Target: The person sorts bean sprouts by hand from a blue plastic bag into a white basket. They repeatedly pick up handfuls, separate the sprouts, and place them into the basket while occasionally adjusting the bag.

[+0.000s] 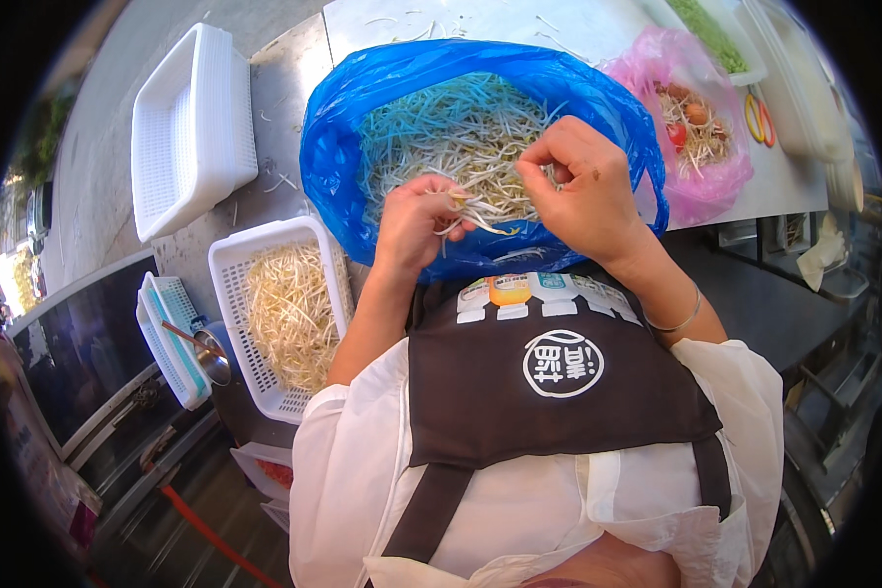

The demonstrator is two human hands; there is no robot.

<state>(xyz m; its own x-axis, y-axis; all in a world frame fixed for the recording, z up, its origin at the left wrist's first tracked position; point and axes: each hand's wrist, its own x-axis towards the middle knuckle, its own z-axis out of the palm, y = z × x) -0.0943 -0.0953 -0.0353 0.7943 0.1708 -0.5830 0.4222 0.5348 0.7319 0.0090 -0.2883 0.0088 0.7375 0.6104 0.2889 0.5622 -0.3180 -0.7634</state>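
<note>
In front of me an open blue plastic bag [338, 162] holds a large heap of bean sprouts [456, 140]. My left hand [422, 220] is closed around a small bunch of bean sprouts [481, 213] at the bag's near side, their ends sticking out to the right. Over the bag's right part, my right hand [584, 184] has thumb and forefinger brought together; whether a sprout is pinched between them cannot be told. To the left stands a white perforated plastic basket [228, 294] with a pile of bean sprouts [290, 316] in it.
Stacked white baskets [195, 132] stand at the far left. A pink plastic bag [724, 180] with sprout scraps and eggshells lies right, beside scissors [759, 121] and a tub of chopped greens [709, 37]. Loose sprouts dot the metal table [275, 81]. A metal cup [212, 356] sits near smaller baskets [169, 338].
</note>
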